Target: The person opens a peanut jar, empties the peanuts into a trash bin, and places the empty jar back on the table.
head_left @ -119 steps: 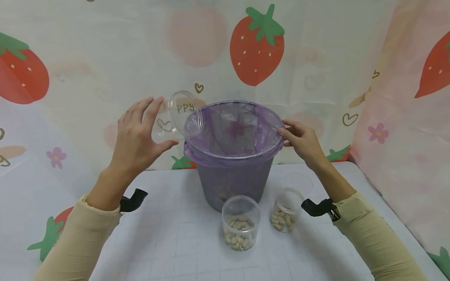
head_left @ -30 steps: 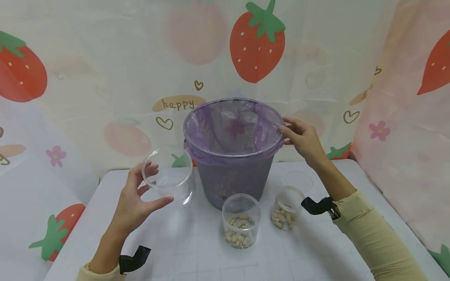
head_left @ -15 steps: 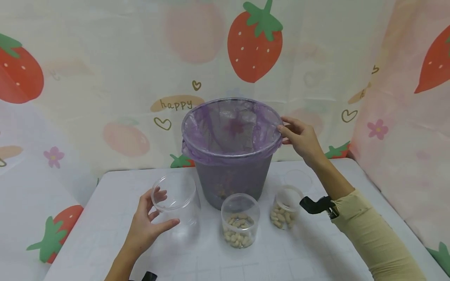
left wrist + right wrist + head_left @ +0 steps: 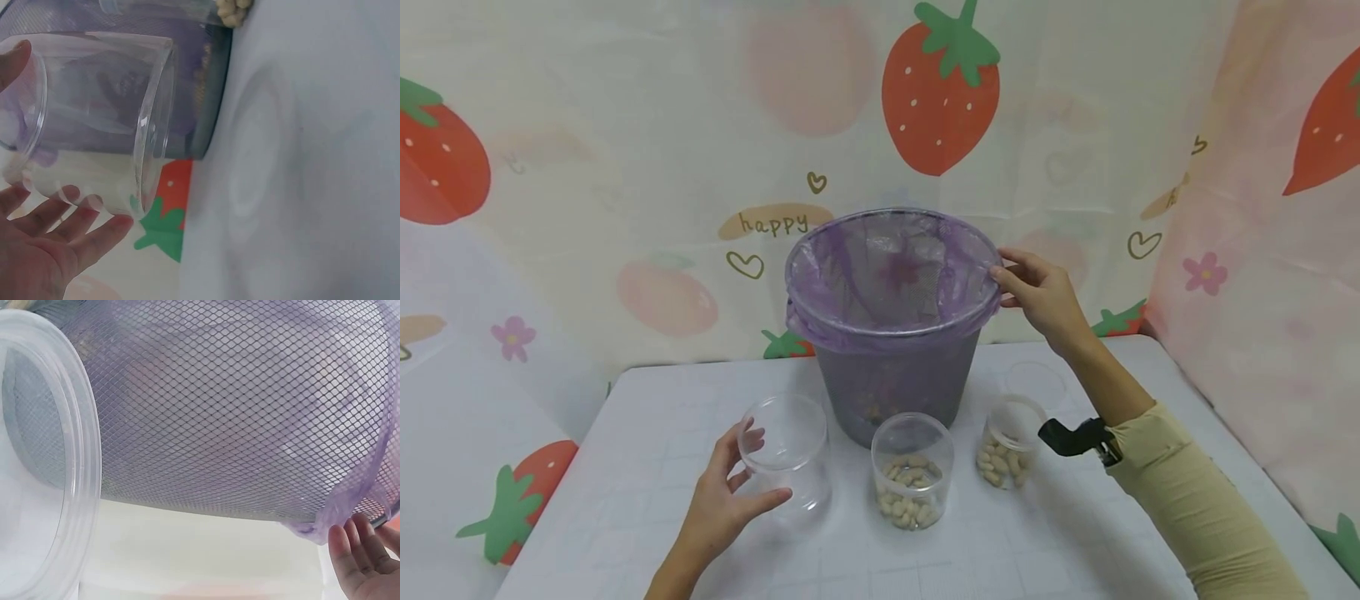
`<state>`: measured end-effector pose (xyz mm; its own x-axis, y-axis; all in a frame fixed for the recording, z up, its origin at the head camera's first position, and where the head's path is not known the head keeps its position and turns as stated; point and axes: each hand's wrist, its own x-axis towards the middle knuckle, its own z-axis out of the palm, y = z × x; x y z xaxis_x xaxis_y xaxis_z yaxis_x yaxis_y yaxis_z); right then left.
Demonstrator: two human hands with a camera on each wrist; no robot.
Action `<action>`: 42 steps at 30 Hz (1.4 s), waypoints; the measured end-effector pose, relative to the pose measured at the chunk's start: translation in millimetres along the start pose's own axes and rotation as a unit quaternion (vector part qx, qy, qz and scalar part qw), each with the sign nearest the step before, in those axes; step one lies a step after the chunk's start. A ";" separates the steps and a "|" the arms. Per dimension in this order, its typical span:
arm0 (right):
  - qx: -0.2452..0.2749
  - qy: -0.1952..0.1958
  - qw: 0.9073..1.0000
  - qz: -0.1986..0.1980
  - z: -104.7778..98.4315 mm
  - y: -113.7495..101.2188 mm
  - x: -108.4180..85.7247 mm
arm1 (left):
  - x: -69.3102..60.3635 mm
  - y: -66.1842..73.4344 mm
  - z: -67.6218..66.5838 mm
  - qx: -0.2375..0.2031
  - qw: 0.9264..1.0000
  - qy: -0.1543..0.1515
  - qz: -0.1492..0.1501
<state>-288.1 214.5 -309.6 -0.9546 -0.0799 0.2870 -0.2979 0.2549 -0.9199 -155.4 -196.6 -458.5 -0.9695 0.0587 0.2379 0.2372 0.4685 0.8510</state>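
My left hand (image 4: 722, 500) holds a clear plastic tub (image 4: 797, 479), with thumb and fingers spread round its side. The tub is upright and has nothing inside. In the left wrist view, its base (image 4: 150, 134) appears slightly above the white tabletop. My right hand (image 4: 1045, 292) pinches the right rim of a mesh wastebasket (image 4: 895, 383), which is lined with a purple plastic bag (image 4: 835, 333). In the right wrist view, my fingers (image 4: 356, 547) touch the bag's folded edge.
A clear tub (image 4: 913, 500) partly filled with peanuts stands in front of the wastebasket. To its right is a smaller tub (image 4: 1003, 462) of peanuts. A faint clear lid (image 4: 1036, 387) lies behind that one. Strawberry-print cloth (image 4: 662, 167) hangs behind the table.
My left hand has lowered the clear tub from the tilted position over the wastebasket's left rim to just above the table, turning it upright. My right hand stays on the rim.
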 end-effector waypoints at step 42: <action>0.006 -0.002 1.000 -0.004 0.3 0.9 -0.6 | -7.0 -23.2 -1.1 -0.041 0.991 -0.080 -0.098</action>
<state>-287.8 214.5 -310.7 -0.9520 -0.0861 0.2937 -0.3059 0.2435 -0.9204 -154.1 -208.8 -479.4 -0.9932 0.1164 -0.0067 0.0421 0.4114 0.9105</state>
